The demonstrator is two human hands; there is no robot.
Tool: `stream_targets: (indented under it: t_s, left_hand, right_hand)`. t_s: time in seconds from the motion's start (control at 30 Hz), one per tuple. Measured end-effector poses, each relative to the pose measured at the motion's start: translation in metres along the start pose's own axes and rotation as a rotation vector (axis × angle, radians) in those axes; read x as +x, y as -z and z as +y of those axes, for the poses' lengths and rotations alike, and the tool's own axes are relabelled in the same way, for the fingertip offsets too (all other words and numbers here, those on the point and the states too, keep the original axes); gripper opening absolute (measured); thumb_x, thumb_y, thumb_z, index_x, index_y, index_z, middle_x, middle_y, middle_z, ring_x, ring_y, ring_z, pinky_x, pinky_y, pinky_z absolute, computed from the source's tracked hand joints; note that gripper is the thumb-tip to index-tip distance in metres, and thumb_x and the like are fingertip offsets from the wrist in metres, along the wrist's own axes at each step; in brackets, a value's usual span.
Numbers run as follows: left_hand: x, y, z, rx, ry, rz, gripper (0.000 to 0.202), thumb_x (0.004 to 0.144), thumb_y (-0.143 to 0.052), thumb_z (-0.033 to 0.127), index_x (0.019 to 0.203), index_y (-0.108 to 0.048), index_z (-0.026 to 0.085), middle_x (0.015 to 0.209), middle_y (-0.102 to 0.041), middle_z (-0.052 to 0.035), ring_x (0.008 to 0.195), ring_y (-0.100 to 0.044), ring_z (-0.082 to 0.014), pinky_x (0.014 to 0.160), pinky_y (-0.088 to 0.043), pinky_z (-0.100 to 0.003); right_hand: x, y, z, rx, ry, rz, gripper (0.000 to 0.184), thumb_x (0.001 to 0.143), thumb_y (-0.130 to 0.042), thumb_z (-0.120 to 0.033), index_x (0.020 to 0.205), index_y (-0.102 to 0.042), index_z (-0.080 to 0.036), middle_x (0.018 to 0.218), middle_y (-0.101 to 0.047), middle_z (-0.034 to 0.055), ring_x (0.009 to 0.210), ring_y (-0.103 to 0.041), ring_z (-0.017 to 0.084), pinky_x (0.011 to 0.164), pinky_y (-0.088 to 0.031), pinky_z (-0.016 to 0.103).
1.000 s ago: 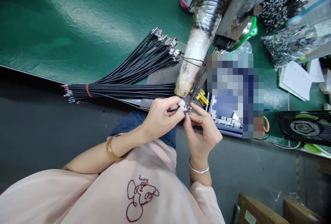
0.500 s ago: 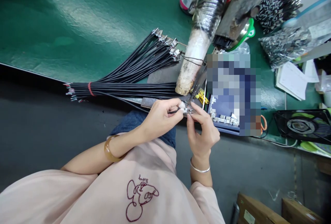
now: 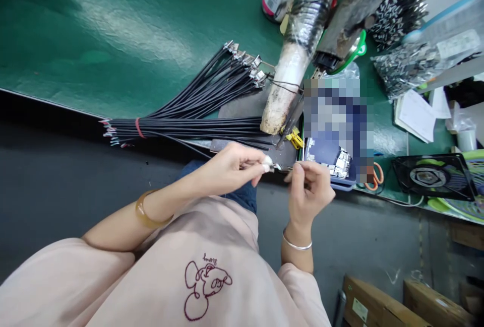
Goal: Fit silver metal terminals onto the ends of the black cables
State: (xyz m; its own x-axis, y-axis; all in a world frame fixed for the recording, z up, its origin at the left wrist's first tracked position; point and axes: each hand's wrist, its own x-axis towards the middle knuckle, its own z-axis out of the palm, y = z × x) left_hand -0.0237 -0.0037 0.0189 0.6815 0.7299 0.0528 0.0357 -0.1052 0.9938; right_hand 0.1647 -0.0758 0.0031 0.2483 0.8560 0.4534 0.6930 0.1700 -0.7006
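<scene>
My left hand [image 3: 238, 167] is pinched, with white coverings on its fingertips, around a black cable [image 3: 189, 147] that runs back to a bundle. A small metal connector [image 3: 277, 167] sticks out past its fingertips. Just to the right, my right hand [image 3: 310, 188] is closed with thumb and fingertips together; what lies between them is too small to make out. The bundle of black cables [image 3: 196, 126], tied by a red band [image 3: 139, 128], lies on the bench edge. Its upper fan ends in metal connectors [image 3: 249, 67].
A blue tray [image 3: 342, 186] with metal connectors [image 3: 342, 165] stands at right, partly pixelated. A wrapped duct [image 3: 282, 82] hangs above the cables. Yellow clip [image 3: 295, 138], orange-handled scissors [image 3: 375, 176], a fan [image 3: 433, 178] and a bag of metal parts [image 3: 406, 65] are around.
My right hand has moved right, away from the connector and my left hand. My left hand still pinches the cable, slightly turned. The view has shifted a little.
</scene>
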Motion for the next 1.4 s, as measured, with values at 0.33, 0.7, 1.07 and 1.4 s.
stream_targets:
  t_s: [0.33, 0.7, 1.07, 1.4]
  left_hand:
    - [0.006, -0.001, -0.010, -0.224, 0.110, 0.011, 0.020, 0.087, -0.054, 0.019, 0.070, -0.060, 0.011, 0.056, -0.053, 0.0015, 0.054, -0.046, -0.0080, 0.054, -0.037, -0.020]
    - [0.007, -0.003, -0.013, -0.254, 0.160, 0.031, 0.017, 0.084, -0.059, 0.023, 0.074, -0.065, 0.010, 0.058, -0.047, 0.0029, 0.054, -0.038, -0.0067, 0.051, -0.030, -0.020]
    - [0.018, -0.008, -0.013, -0.249, 0.159, 0.233, 0.015, 0.078, -0.062, 0.020, 0.066, -0.063, 0.012, 0.051, -0.030, 0.0071, 0.049, -0.024, -0.0048, 0.048, -0.018, -0.021]
    - [0.027, -0.011, -0.011, -0.215, 0.175, 0.309, 0.013, 0.077, -0.062, 0.019, 0.066, -0.062, 0.012, 0.053, -0.029, 0.0068, 0.050, -0.023, -0.0049, 0.048, -0.017, -0.022]
  right_hand:
    - [0.005, -0.011, -0.011, -0.293, 0.379, -0.110, 0.006, 0.089, -0.067, -0.019, 0.095, -0.066, -0.020, 0.053, -0.051, -0.0094, 0.044, -0.041, 0.005, 0.051, -0.036, 0.021]
    - [0.003, -0.015, -0.008, 0.047, -0.014, -0.178, 0.007, 0.090, -0.063, -0.023, 0.084, -0.064, -0.021, 0.055, -0.045, -0.0090, 0.045, -0.036, 0.005, 0.044, -0.030, 0.020]
    - [0.000, -0.008, -0.006, 0.090, 0.134, 0.178, 0.022, 0.093, -0.056, -0.012, 0.111, -0.058, -0.025, 0.096, -0.077, -0.0012, 0.071, -0.075, 0.013, 0.061, -0.061, 0.027]
    - [0.009, -0.027, 0.002, 0.030, 0.142, 0.006, 0.006, 0.090, -0.060, -0.017, 0.088, -0.057, -0.022, 0.112, -0.076, 0.0072, 0.101, -0.075, 0.019, 0.080, -0.064, 0.035]
